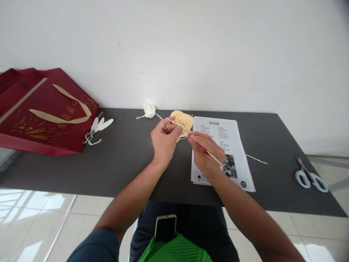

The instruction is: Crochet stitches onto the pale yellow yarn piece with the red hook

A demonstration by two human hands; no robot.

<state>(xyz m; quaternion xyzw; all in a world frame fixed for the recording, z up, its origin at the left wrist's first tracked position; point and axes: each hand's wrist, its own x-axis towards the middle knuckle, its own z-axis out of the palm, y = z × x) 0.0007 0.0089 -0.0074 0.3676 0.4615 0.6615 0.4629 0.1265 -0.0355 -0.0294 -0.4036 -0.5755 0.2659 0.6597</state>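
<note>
White yarn (pixel 149 110): ball sits at the back of the table (pixel 128 156), near the wall (pixel 218 65), strand running to my left hand. Want slack behind, light tension at the fingers; a snag would yank the ball. Left hand (pixel 164 142): fingers curled, thumb and index pinched together on the strand. Exact loop at the pinch too small to read. Cream yarn bundle (pixel 184 119) right behind the fingertips; I'd work clear of it, loose strands could catch. Hook (pixel 202 147): red grip, front end up at the left fingertips. Right hand (pixel 207 154): closed round the grip pen-style, over the printed sheets (pixel 235 143). Small wrist turns close to the pinch should give even loops.
</note>
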